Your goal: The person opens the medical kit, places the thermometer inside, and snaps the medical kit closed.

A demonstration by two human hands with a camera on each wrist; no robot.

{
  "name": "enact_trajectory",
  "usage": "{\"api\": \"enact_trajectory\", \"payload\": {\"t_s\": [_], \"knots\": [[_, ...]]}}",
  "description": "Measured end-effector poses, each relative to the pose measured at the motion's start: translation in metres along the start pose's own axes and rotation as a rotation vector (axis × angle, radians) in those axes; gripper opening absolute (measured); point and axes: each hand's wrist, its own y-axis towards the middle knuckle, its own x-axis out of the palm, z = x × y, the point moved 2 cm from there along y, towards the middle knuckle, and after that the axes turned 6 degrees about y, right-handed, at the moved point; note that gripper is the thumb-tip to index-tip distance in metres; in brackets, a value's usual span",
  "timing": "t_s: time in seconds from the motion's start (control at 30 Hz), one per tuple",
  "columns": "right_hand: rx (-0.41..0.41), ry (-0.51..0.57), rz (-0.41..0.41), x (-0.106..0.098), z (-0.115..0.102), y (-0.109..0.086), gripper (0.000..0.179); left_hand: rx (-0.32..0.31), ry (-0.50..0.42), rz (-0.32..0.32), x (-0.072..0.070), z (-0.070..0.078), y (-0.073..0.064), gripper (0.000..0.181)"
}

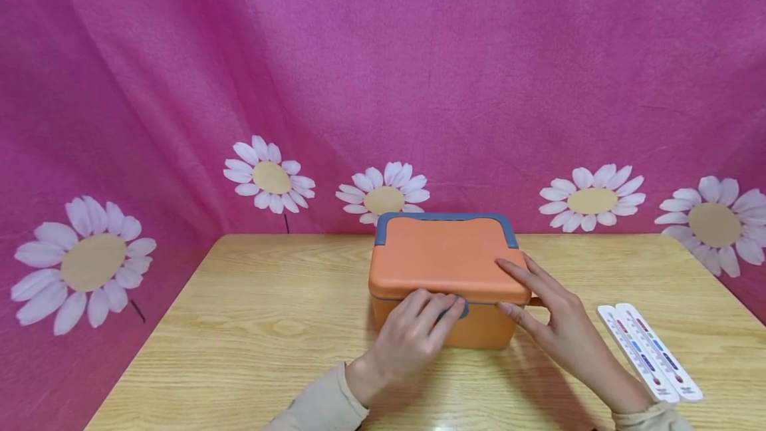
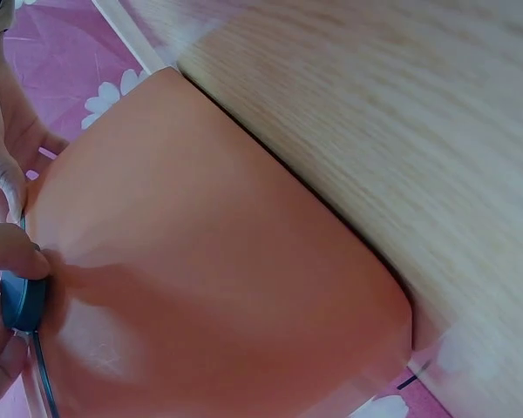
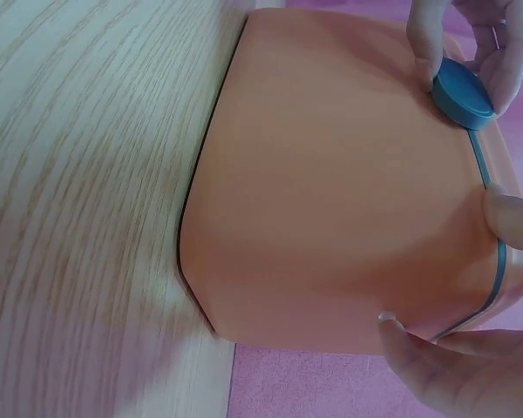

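An orange storage box (image 1: 443, 255) with its lid down stands on the wooden table. A blue-grey latch (image 3: 462, 94) sits at the middle of its front, over the seam under the lid. My left hand (image 1: 409, 331) pinches this latch between thumb and fingers. On the box's right front corner rests my right hand (image 1: 559, 324), its fingers fairly straight. Its index finger lies on the lid and its thumb touches the front by the seam. In the right wrist view another finger (image 3: 410, 348) touches the box's right side. The inside of the box is hidden.
A blue-grey handle (image 1: 509, 230) lies folded around the lid's back edge. Two white thermometers (image 1: 639, 354) with printed scales lie side by side to the right, near my right forearm. Behind the table (image 1: 263, 324) hangs a pink cloth (image 1: 383, 72) with daisies.
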Motion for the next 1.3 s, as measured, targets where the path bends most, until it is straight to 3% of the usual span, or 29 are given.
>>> {"api": "enact_trajectory", "payload": {"t_s": [0.63,0.87,1.3], "knots": [[0.013,-0.021,0.000,0.000,0.001,-0.001,0.068,-0.015,-0.078,0.008,-0.004,0.003,-0.005,0.024],[0.024,-0.009,-0.009,0.000,0.001,0.000,0.067,-0.035,-0.147,-0.037,-0.008,0.006,-0.010,0.027],[0.034,0.009,-0.025,0.000,0.000,0.000,0.065,-0.018,-0.146,-0.090,-0.007,0.008,-0.014,0.030]]}}
